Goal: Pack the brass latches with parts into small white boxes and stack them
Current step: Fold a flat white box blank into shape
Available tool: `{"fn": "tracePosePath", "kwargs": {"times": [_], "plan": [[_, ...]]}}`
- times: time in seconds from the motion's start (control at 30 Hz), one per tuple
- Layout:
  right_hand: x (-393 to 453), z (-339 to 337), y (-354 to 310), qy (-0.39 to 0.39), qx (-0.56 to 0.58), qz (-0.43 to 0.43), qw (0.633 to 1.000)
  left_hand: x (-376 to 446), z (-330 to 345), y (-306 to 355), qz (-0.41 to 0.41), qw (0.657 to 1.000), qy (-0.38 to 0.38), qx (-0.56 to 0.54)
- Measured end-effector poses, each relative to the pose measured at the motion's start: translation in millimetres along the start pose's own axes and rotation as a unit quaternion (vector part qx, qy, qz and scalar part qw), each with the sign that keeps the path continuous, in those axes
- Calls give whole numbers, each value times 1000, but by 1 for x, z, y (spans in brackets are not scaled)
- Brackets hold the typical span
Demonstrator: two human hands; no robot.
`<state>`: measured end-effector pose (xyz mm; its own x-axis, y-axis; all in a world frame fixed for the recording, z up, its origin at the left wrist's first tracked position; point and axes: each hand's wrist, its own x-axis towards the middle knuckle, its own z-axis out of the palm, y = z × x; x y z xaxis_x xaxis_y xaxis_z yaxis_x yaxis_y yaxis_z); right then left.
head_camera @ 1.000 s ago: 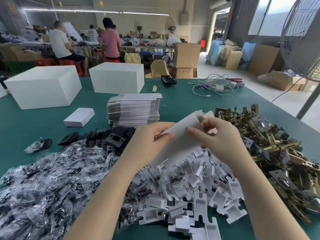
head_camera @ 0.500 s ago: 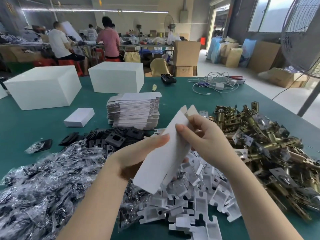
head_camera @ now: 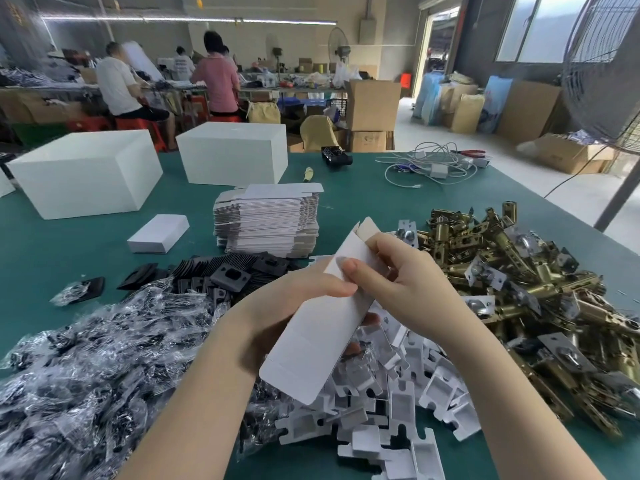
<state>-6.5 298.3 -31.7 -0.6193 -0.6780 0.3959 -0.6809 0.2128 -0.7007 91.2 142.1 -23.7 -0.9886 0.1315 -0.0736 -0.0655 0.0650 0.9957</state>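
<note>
The flat white cardboard box blank [head_camera: 322,320], lying low across both hands a second ago, now stands tilted above the desk [head_camera: 346,202], left hand [head_camera: 298,306] and right hand [head_camera: 391,282] both pinching it open, nothing packed yet.

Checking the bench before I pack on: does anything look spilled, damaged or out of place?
Nothing stands out. Both hands hold a box blank being folded; latches, inserts and bagged parts lie in loose piles on the table.

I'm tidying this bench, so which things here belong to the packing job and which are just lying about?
Job: small white box in both hands, flat box stack, brass latches, white inserts, bagged parts.
Lying about: cables, red pliers.
</note>
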Motion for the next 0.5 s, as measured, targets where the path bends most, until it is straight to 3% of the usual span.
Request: {"fn": "tracePosePath", "kwargs": {"times": [0.1, 0.27, 0.4, 0.5], "plan": [[1, -5, 1, 5, 15, 7, 1000, -5, -1, -8, -10, 998, -7, -67], [-1, -7, 0, -13, 13, 9, 1000, -8, 6, -4, 9, 998, 47, -45], [0, -12, -2, -79, 117, 30, 990, -7, 11, -1, 58, 985, 138, 87], [-2, -14, -8, -120, 229, 22, 966, -9, 14, 4, 82, 954, 156, 240]]}}
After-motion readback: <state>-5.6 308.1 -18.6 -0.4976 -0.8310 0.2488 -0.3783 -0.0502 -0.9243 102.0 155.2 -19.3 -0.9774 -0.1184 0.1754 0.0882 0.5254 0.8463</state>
